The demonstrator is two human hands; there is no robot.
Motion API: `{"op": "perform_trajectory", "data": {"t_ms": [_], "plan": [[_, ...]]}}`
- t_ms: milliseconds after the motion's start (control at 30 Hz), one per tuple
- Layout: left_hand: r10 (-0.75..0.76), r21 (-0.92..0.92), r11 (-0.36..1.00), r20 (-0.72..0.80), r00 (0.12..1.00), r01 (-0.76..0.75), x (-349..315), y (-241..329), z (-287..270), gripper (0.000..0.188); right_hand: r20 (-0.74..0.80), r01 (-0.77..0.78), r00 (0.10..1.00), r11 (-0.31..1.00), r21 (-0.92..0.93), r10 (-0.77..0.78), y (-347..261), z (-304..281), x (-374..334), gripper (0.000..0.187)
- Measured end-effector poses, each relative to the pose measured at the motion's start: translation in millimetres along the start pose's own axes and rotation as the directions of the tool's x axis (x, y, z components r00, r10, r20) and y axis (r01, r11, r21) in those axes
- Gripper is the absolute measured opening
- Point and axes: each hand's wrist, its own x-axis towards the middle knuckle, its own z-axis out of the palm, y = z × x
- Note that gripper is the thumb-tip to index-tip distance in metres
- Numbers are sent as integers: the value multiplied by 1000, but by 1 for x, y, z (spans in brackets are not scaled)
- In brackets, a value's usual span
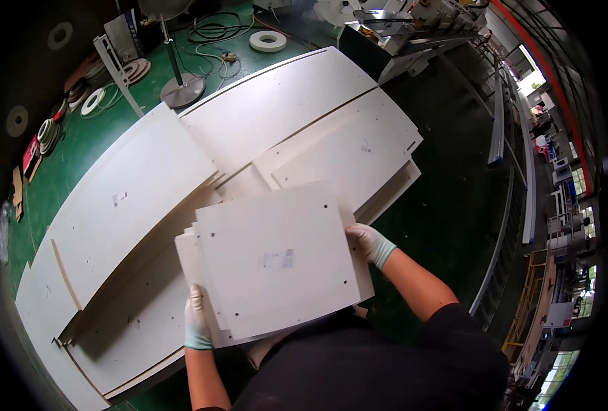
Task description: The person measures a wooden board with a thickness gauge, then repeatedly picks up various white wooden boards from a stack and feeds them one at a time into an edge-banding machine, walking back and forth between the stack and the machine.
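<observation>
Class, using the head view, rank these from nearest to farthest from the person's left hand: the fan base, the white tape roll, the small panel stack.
From the left hand:
1. Small panel stack, held, centre.
2. Fan base, upper left, on the green floor.
3. White tape roll, top centre, farthest.

You wear a thin, pale glove on your left hand (pixel 198 322), whitish with a faint green tint, and it ends at the wrist in a snug cuff. Your right hand (pixel 369 243) has the same kind of glove, its cuff showing a slightly stronger mint-green shade. Above both gloves your forearms are bare. Your top is black, and its short sleeve covers your right upper arm down to about the elbow.
</observation>
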Motion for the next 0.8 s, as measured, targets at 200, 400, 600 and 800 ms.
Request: {"op": "perform_trajectory", "data": {"t_ms": [200, 400, 600, 800], "plan": [[-100, 69, 993, -9, 995, 101, 61, -51, 166, 73, 162, 59, 985, 998, -5, -58, -107, -181, 48, 34], [76, 940, 284, -218, 973, 189, 112, -41, 267, 76, -186, 97, 960, 867, -489, -212, -205, -224, 95, 48], [-54, 83, 995, -82, 995, 61, 135, -89, 261, 80, -72, 165, 660, 237, -957, -748, -186, -278, 102, 65], [-90, -96, 991, 35, 995, 93, 125, -84, 287, 79, -527, 109, 758, 722, 684, 385, -109, -306, 47, 77]]}}
